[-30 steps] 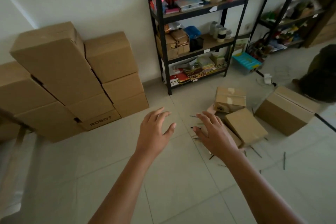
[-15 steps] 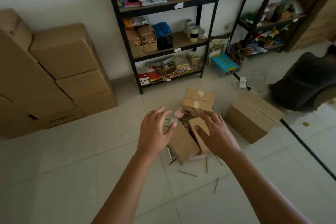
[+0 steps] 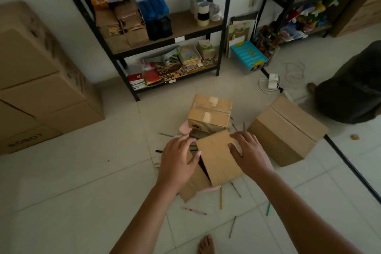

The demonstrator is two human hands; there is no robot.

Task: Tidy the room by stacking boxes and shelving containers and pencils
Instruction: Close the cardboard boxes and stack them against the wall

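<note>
Gripping a small cardboard box point(image 3: 218, 159) from both sides on the tiled floor point(image 3: 82, 181).
Head view: left hand point(image 3: 177, 163) curls round the box's left edge, right hand point(image 3: 250, 155) clasps its right top. The box is tilted, leaning on another flat box point(image 3: 193, 185). A taped box point(image 3: 210, 112) stands just behind; a larger box point(image 3: 286, 130) lies right. Pencils point(image 3: 221, 199) lie scattered around. Stacked boxes point(image 3: 41, 88) stand against the left wall, beside black shelving point(image 3: 222, 33).

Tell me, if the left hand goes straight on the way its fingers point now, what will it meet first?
Probably the taped box just beyond the left hand, whose fingers point up and forward over the small box both hands grip. Depth is unclear.
</note>
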